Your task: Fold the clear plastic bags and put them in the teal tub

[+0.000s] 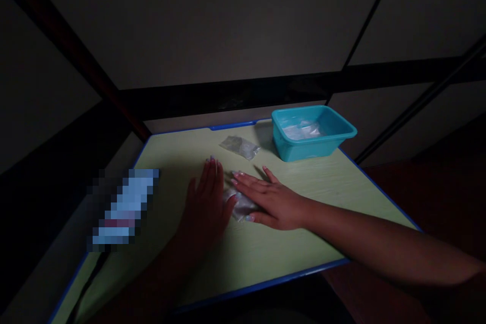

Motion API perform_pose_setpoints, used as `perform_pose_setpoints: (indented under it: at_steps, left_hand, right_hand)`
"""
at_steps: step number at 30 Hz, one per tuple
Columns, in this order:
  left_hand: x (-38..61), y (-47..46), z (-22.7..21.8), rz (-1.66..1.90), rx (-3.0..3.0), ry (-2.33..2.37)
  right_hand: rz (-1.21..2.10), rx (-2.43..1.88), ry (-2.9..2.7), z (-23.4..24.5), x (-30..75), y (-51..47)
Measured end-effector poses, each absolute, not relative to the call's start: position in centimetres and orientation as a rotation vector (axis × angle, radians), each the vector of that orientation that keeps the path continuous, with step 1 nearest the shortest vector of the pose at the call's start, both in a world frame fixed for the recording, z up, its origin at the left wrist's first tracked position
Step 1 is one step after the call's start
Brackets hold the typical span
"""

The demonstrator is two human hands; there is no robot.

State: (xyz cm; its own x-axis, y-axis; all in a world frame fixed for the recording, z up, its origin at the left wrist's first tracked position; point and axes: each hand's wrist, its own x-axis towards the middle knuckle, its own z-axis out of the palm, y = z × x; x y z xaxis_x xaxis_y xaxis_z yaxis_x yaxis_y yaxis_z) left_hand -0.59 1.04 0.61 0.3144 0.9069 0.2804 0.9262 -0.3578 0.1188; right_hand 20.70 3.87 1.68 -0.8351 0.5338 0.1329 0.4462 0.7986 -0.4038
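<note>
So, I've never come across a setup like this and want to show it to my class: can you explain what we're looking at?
There is no machine here, just a person's two bare hands. The single picture comes from a camera worn on that person's head, looking forward and down. The left hand and right hand are both open over a small table, with a crinkled clear bag between and partly under them; neither hand is closed around it. A second bag lies just beyond. At the far right stands a blue tub with clear plastic inside. On the left, a blocky patch hides something I can't identify.
</note>
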Motion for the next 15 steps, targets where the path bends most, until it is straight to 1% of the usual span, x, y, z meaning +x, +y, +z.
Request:
perform_pose_setpoints:
  at_steps: [3,6,8,11,14,15]
  left_hand:
    - [-1.0,0.9,0.2,-0.373,-2.475,-1.745]
    - [-1.4,1.1,-0.7,-0.493,-2.486,-1.603]
    - [-1.6,1.4,-1.4,-0.566,-2.518,-1.44]
    - [-1.7,2.2,-2.6,-0.56,-2.59,-1.276]
    - [-1.8,3.2,-3.3,-0.692,-2.565,-1.187]
    - [-1.8,3.4,-3.3,-0.754,-2.552,-1.225]
  right_hand:
    - [0.484,-0.68,-2.83,1.2,20.0,3.7]
    - [0.352,-0.641,-2.885,0.7,19.5,3.3]
    - [0.188,-0.628,-2.898,0.4,19.3,3.2]
    - [-0.019,-0.65,-2.915,0.5,19.3,3.2]
    - [-0.062,-0.688,-2.869,1.2,19.3,3.2]
    - [-0.055,-0.708,-2.85,1.3,19.3,3.2]
